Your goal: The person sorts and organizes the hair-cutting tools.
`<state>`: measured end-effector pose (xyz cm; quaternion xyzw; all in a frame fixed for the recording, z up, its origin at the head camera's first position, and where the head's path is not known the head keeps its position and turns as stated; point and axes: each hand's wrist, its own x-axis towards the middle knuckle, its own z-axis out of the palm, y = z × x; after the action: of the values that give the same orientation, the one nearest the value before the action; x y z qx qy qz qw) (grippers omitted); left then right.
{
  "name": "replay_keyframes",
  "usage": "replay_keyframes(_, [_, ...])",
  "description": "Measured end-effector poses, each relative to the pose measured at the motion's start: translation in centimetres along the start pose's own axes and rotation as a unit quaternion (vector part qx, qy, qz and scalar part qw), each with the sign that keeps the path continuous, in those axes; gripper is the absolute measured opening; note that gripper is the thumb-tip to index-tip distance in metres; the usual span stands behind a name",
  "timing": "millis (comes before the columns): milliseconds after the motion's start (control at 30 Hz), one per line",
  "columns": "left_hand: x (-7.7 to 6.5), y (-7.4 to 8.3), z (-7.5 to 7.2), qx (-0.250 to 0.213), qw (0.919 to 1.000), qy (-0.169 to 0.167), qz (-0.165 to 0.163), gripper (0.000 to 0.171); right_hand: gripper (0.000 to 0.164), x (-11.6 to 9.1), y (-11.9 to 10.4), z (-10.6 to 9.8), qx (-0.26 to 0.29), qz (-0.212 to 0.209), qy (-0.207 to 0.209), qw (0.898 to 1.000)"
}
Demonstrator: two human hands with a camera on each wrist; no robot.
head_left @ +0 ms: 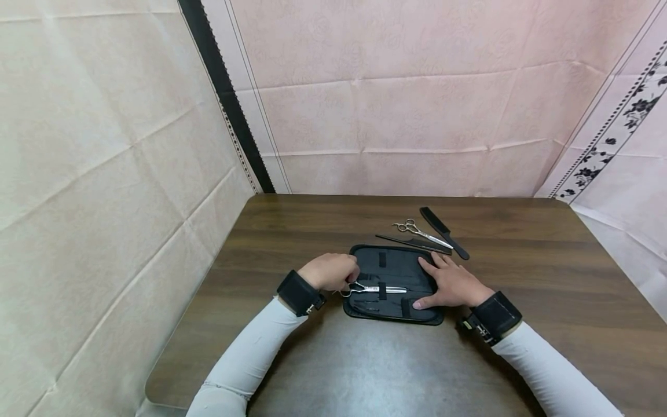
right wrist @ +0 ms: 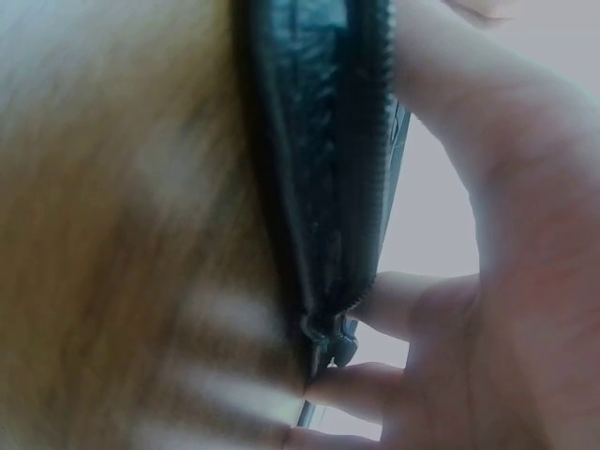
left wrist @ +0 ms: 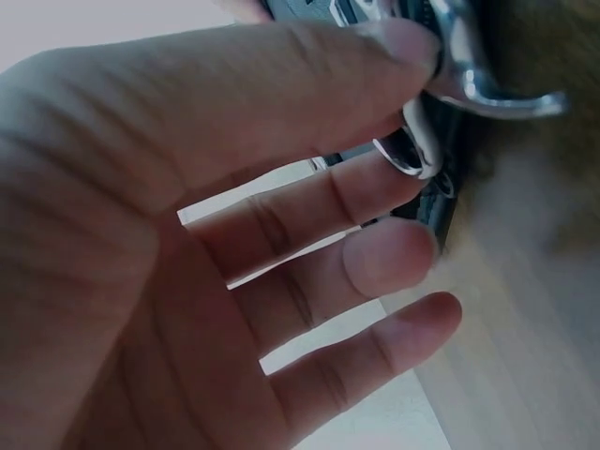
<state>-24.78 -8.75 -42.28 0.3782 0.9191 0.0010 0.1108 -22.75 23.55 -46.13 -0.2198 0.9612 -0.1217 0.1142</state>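
Note:
A black zip case (head_left: 401,269) lies spread on the table, with silver scissors (head_left: 397,290) lying across its inside under an elastic loop (head_left: 383,291). My left hand (head_left: 329,272) is at the case's left edge and pinches the scissors' handle between thumb and forefinger. In the left wrist view the handle's finger rest (left wrist: 511,103) sticks out past the thumb, while the other fingers are loosely bent. My right hand (head_left: 452,285) rests on the case's right side, fingers spread. Its zipped edge (right wrist: 328,187) shows beside that hand in the right wrist view.
Just behind the case lie a black handled comb (head_left: 436,223), a second pair of silver scissors (head_left: 429,237) and a thin black comb (head_left: 398,240). The brown wooden table (head_left: 312,370) backs onto hanging pale cloth (head_left: 417,116).

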Motion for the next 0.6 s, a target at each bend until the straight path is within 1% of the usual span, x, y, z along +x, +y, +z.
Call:
replay_keyframes(200, [0.15, -0.08, 0.14, 0.005, 1.0000, 0.003, 0.005, 0.013, 0.120, -0.09, 0.01, -0.16, 0.001, -0.004, 0.005, 1.000])
replay_keyframes(400, [0.22, 0.02, 0.16, 0.015, 0.9998, -0.002, 0.012, 0.010, 0.120, 0.05, 0.00, 0.05, 0.001, 0.003, 0.003, 1.000])
replay_keyframes(600, [0.22, 0.21, 0.15, 0.022, 0.9995, 0.004, 0.023, 0.007, 0.120, 0.17, 0.04, 0.26, 0.002, 0.003, 0.003, 1.000])
